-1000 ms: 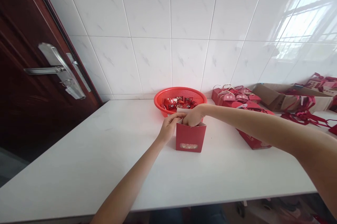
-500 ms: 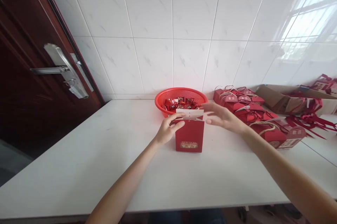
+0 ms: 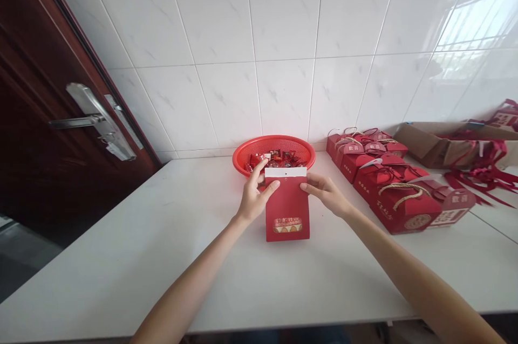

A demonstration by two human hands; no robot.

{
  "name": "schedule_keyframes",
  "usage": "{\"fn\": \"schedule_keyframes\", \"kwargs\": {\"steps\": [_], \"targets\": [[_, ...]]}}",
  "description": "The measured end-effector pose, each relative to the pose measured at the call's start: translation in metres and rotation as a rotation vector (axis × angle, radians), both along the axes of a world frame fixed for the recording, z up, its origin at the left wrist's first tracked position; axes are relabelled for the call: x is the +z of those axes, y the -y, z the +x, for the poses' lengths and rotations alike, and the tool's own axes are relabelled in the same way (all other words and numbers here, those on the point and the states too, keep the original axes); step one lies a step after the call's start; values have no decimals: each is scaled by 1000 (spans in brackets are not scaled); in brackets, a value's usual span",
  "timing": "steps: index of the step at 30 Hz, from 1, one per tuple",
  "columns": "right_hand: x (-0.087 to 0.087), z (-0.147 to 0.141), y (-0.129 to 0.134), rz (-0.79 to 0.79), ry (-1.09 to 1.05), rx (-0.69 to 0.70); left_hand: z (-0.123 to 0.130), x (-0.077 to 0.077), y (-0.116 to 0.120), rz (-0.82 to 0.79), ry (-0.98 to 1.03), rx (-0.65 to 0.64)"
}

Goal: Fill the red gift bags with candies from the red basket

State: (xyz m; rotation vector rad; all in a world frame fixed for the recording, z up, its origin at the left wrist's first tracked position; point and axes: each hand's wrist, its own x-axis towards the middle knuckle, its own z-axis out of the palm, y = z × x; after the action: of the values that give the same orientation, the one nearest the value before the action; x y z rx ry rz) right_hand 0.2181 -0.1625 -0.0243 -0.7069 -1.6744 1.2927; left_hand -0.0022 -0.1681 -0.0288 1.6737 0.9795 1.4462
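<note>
A red paper gift bag [image 3: 287, 206] stands upright on the white table, with a small window or printed patch low on its front and a white strip along its top. My left hand [image 3: 256, 193] grips the bag's upper left edge, thumb on the front and index finger raised. At the upper right edge, my right hand [image 3: 326, 193] pinches the bag with its thumb in front; the other fingers are partly hidden behind. The bag's mouth looks pressed flat. Just behind it sits a red plastic basket [image 3: 238, 158] holding wrapped candies [image 3: 288, 156].
Several red gift boxes [image 3: 404, 201] with rope handles stand in rows on the right. Beyond them are an open cardboard box [image 3: 441, 150] and dark red ribbons [image 3: 481, 177]. A tiled wall [image 3: 283, 96] backs the table [image 3: 170, 258]; a dark wooden door [image 3: 36, 90] is on the left.
My right hand has moved from above the basket's right side down onto the bag's right edge. The bag's mouth has gone from gaping to flat. The view has shifted slightly.
</note>
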Motion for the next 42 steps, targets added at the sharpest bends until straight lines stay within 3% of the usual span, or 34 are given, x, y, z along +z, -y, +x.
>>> {"fn": "schedule_keyframes", "kwargs": {"steps": [8, 12, 22, 30, 34, 37, 39, 42], "targets": [[-15, 2, 6, -3, -45, -84, 9, -7, 2, -100, 11, -24], [-16, 5, 11, 72, -3, -131, 12, -11, 7, -55, -22, 68], [-21, 4, 17, 353, 85, -309, 12, -21, 20, 113, -34, 120], [-20, -2, 20, 267, 104, -354, 6, -24, 22, 138, -101, 130], [-18, 0, 15, 148, 155, -244, 8, -29, 22, 73, -73, 118], [-13, 4, 15, 65, 71, -130, 10, -30, 24, 17, -39, 91], [-3, 11, 18, 73, 26, -131, 10, -31, 26, 0, 36, 16], [27, 35, 27, 259, -27, -371, 11, -34, 26, 7, 151, -108]]}}
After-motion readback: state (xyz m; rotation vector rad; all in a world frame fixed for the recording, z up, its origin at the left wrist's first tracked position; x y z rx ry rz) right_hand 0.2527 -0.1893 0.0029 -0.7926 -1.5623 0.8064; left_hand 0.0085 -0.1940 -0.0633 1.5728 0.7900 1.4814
